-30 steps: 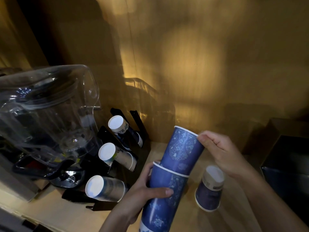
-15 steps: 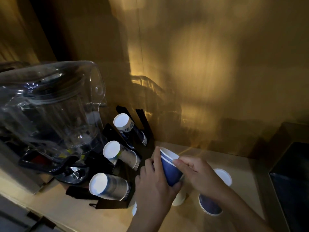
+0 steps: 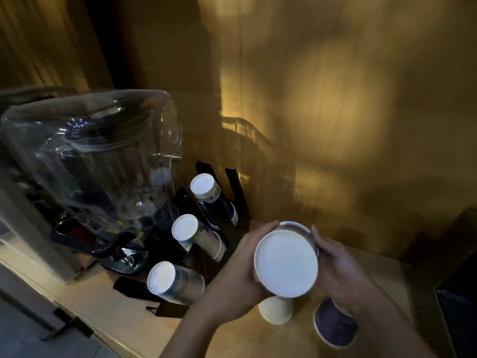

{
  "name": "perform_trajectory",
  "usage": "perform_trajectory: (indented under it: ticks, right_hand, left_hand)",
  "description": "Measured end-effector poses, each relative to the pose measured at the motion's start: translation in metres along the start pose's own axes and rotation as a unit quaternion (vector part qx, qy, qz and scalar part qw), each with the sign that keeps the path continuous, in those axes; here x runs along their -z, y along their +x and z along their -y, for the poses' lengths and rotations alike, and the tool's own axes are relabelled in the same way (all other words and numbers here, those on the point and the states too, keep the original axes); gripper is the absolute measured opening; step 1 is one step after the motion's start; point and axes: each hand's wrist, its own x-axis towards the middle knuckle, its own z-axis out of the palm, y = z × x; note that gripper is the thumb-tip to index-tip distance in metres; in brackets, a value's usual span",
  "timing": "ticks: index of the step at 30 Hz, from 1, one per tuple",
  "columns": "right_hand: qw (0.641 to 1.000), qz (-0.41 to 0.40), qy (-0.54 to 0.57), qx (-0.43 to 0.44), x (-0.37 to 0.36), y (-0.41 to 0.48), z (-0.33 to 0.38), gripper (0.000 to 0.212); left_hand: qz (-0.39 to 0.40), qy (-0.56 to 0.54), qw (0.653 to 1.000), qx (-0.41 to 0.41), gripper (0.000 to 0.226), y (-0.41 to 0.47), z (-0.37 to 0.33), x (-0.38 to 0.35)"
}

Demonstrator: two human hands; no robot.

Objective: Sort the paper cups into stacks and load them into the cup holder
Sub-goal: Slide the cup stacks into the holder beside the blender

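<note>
Both hands clasped round one stack of paper cups (image 3: 286,263), white bottom toward camera: left hand (image 3: 233,273) wrapped on its left side, right hand (image 3: 338,267) on its right, fingers curled snug. Just below the grip, a pale upturned cup (image 3: 275,310) and a dark blue cup (image 3: 333,324) on the table (image 3: 124,310). Left of the grip, black cup holder (image 3: 233,187) carrying three slanted stacks. Farther left, clear blender jar (image 3: 98,156).

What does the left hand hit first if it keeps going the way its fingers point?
The left hand is already wrapped on the cup stack, fingers pointing up and away toward the back wall. Past the stack's rim the line looks free until the wooden wall, though depth is hard to judge here.
</note>
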Motion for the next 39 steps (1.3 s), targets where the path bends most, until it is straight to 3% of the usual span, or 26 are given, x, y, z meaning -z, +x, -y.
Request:
perform_trajectory:
  ticks: [3,5,10,13,17,21,26,32,35,39]
  right_hand:
    - [0.999,-0.021,0.014,-0.024,-0.002,0.004,-0.011,0.036]
    - [0.999,-0.038,0.004,-0.021,-0.004,0.006,-0.015,0.033]
    - [0.958,-0.156,-0.224,0.088,-0.014,0.003,-0.017,0.026]
    - [0.943,-0.121,-0.286,0.115,-0.026,0.002,-0.014,0.045]
    - [0.953,0.016,-0.288,0.090,-0.043,0.004,-0.004,0.056]
    - [0.906,0.020,-0.402,0.129,-0.073,0.019,-0.007,0.086]
    - [0.850,-0.019,-0.482,0.211,-0.102,0.048,-0.008,0.093]
    - [0.789,-0.060,-0.545,0.277,-0.135,0.101,0.003,0.088]
    - [0.762,-0.084,-0.567,0.302,-0.151,0.126,0.011,0.085]
    - [0.729,-0.117,-0.620,0.265,-0.149,0.159,0.012,0.108]
  left_hand:
    - [-0.018,-0.093,0.995,-0.009,0.081,0.011,0.006,-0.010]
    - [-0.032,-0.174,0.984,-0.010,0.079,0.015,0.007,-0.009]
    - [-0.055,-0.231,0.971,-0.005,0.063,0.017,0.007,-0.009]
    - [-0.100,-0.266,0.959,0.007,0.060,0.017,0.010,-0.001]
    - [-0.134,-0.292,0.947,0.008,0.062,0.017,0.016,0.024]
    - [-0.146,-0.314,0.938,0.013,0.069,0.017,0.013,0.048]
    - [-0.153,-0.313,0.937,-0.009,0.040,0.019,0.012,0.091]
    - [-0.149,-0.268,0.952,0.021,0.064,0.032,0.016,0.145]
    - [-0.153,-0.291,0.944,0.009,0.060,0.041,0.018,0.164]
    - [-0.162,-0.334,0.929,0.011,0.086,0.050,0.033,0.179]
